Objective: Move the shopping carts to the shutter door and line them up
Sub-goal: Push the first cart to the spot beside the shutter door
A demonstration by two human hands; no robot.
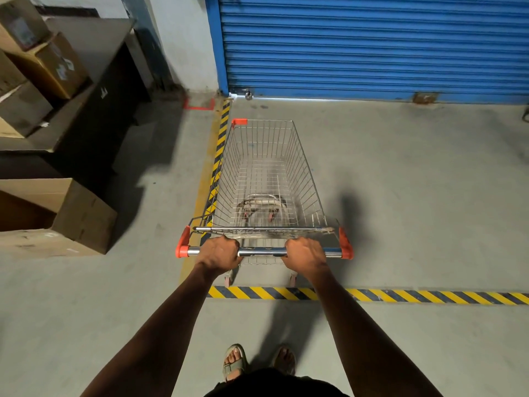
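A wire shopping cart (267,173) with orange corner caps stands on the grey floor, its empty basket pointing at the blue shutter door (372,44). My left hand (219,253) grips the left part of the metal handle bar (262,251), and my right hand (305,255) grips the right part. The cart's front rim sits a short way back from the closed shutter. Its left side runs along a yellow-black striped floor line (219,156).
Cardboard boxes (43,64) are stacked on dark cabinets at the left, with an open box (71,216) on the floor. A second striped line (415,296) crosses the floor under the cart's rear wheels. A padlock (248,95) sits at the shutter's base. My sandalled feet (234,362) show below.
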